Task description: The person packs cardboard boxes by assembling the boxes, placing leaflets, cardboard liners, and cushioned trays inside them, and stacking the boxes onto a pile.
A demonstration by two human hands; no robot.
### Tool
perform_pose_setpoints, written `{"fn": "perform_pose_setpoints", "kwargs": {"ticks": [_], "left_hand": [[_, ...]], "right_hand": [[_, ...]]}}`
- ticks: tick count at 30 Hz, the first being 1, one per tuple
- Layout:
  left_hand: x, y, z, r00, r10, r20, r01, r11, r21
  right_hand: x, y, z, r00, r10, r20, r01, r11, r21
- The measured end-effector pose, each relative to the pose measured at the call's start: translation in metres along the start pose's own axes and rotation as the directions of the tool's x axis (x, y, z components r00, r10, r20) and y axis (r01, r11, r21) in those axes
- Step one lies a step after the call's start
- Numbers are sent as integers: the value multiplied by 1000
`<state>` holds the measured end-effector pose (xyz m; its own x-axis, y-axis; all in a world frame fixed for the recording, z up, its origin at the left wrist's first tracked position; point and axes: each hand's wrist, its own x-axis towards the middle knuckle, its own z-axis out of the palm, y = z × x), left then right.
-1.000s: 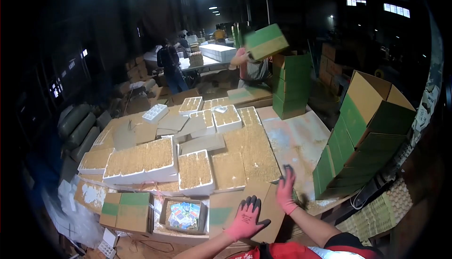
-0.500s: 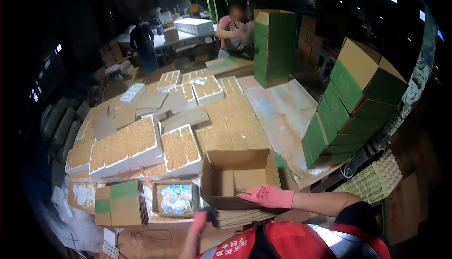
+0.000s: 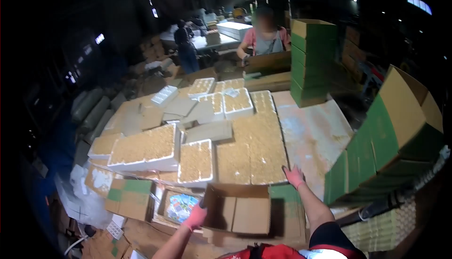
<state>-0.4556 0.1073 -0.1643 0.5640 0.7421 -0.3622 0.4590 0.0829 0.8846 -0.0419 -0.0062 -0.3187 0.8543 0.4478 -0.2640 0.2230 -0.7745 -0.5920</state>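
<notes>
The open carton (image 3: 252,215) stands before you on flat cardboard (image 3: 289,216), its opening turned upward; your left hand (image 3: 195,216), in a pink glove with dark fingertips, is at the left wall of this carton; whether its fingers pinch the wall or only rest by it, I cannot tell; your right hand (image 3: 295,176), gloved in the same way, is past the far right corner of the carton, apart from it, with the fingers a little spread; just left of the carton is a small box (image 3: 162,205) with colourful packets (image 3: 179,206); further left of the carton are folded cartons (image 3: 129,200); beyond its left part sits a white tray (image 3: 194,184) of tan grains; to its right rises a leaning stack of green boxes (image 3: 367,157); far beyond it stands another person (image 3: 266,42).
</notes>
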Motion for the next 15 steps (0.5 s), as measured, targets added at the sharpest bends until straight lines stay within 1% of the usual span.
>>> {"fn": "perform_pose_setpoints", "kwargs": {"ticks": [1, 2, 3, 4, 6, 8, 9, 11, 12, 13, 14, 15], "left_hand": [[7, -9, 1, 999, 8, -44, -5, 998, 58], [12, -30, -4, 997, 11, -77, -2, 992, 124], [17, -43, -11, 997, 51, -51, -45, 991, 125], [22, -53, -12, 995, 93, -18, -91, 990, 105], [21, -47, -11, 994, 109, -9, -107, 987, 122], [16, -39, -11, 995, 95, 18, -96, 986, 135], [12, -31, -11, 998, 49, 34, -52, 992, 117], [23, -59, -15, 995, 96, 12, -97, 985, 143], [21, -52, -17, 993, 121, 0, -119, 981, 155], [15, -47, -18, 993, 117, 11, -117, 980, 161], [6, -29, -18, 990, 138, 32, -141, 983, 114], [0, -12, -17, 985, 163, 51, -166, 984, 61]], "right_hand": [[43, 24, 48, 972, -60, 226, 82, 993, -90], [30, 11, 43, 982, -62, 176, 46, 995, 94], [12, 11, 33, 990, -41, 132, 6, 967, 255], [8, 16, 42, 994, -92, -54, 106, 910, 402], [15, 15, 45, 994, -105, -36, 101, 722, 685], [22, 12, 39, 995, -102, -18, 83, 687, 722], [21, 10, 34, 995, -100, -14, 77, 667, 741], [23, 5, 11, 986, -166, 25, 54, 454, 890], [13, -7, -8, 978, -206, 37, 35, 336, 941], [-1, -13, -31, 972, -203, 122, -63, 272, 960], [-22, -27, -57, 965, -252, 71, -17, 209, 978], [-14, -20, -71, 962, -274, -7, 69, 218, 973]]}}
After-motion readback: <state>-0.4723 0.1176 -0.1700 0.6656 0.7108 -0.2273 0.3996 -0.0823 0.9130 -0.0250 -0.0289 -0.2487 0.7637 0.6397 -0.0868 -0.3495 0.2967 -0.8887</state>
